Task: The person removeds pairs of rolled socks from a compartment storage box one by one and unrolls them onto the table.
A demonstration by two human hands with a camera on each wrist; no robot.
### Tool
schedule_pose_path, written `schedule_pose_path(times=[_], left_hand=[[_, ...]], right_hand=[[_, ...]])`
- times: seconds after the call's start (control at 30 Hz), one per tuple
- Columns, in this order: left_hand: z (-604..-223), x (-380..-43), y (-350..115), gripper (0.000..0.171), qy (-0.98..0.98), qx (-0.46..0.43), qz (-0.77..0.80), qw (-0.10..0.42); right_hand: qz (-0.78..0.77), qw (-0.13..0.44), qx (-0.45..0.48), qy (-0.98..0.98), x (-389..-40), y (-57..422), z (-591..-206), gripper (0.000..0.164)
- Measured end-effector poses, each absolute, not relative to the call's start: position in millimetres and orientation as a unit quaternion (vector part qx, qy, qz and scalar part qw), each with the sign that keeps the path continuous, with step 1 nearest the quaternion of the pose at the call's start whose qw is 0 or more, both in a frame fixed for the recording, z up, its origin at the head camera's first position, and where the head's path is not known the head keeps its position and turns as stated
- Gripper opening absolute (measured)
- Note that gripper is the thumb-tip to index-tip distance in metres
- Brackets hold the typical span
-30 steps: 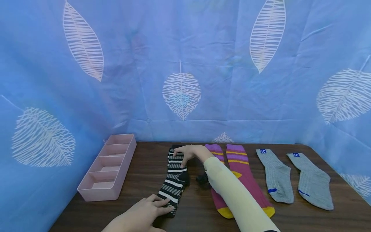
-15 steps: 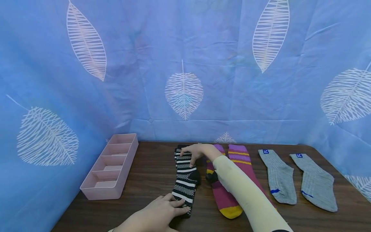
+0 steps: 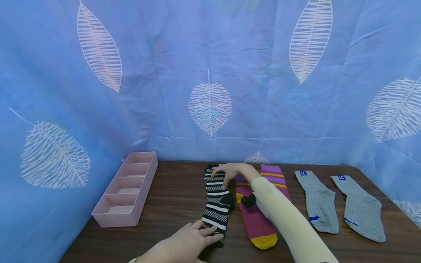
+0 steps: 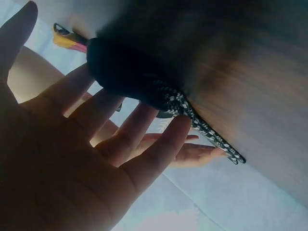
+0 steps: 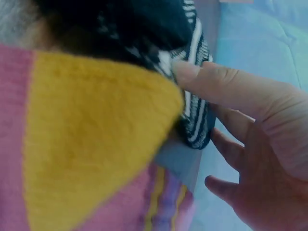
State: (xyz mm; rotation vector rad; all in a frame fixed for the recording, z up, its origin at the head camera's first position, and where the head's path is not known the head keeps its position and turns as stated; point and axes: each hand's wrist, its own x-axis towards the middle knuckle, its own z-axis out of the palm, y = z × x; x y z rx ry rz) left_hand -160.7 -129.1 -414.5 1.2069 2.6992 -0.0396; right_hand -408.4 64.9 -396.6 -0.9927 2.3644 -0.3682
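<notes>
A pair of black-and-white striped socks (image 3: pixel 217 206) lies flat on the table, seemingly one on top of the other. My left hand (image 3: pixel 185 239) rests its extended fingers on the toe end; the left wrist view shows those fingers (image 4: pixel 132 127) spread against the dark fabric. At the cuff end, my right hand (image 3: pixel 231 171) touches the socks with thumb and fingertips set apart. In the right wrist view the thumb (image 5: pixel 192 74) lies against the striped knit (image 5: pixel 195 103). A maroon sock (image 3: pixel 254 223) with yellow toe and heel lies just right, partly under my right forearm.
A pink box (image 3: pixel 141 197) with several compartments stands at the left. Another maroon sock with purple-and-yellow cuff (image 3: pixel 273 173) is mostly behind the right sleeve (image 3: pixel 289 219). Two grey socks (image 3: pixel 317 204) lie at the right. A blue leaf-print curtain (image 3: pixel 158 91) closes off the back.
The striped socks have slid right across the table, closer to the maroon socks, with both hands moving along on them. The view has shifted slightly.
</notes>
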Motion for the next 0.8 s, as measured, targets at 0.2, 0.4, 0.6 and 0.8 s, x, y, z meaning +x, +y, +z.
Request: schedule_pose_path(times=[0.2, 0.4, 0.6, 0.8], left_hand=[[-409, -160, -141, 0.062, 0.903, 0.403, 0.046, 0.141], [-404, -153, -162, 0.053, 0.905, 0.394, 0.084, 0.139], [-408, -151, -170, 0.055, 0.900, 0.401, 0.096, 0.141], [-412, -154, -168, 0.060, 0.891, 0.428, 0.092, 0.116]], right_hand=[[-0.185, 0.233, -0.336, 0.894, -414, 79, -396, 0.041], [-0.161, 0.210, -0.351, 0.898, -417, 87, -402, 0.047], [-0.159, 0.222, -0.360, 0.892, -419, 90, -405, 0.052], [-0.147, 0.216, -0.371, 0.891, -421, 91, -406, 0.055]])
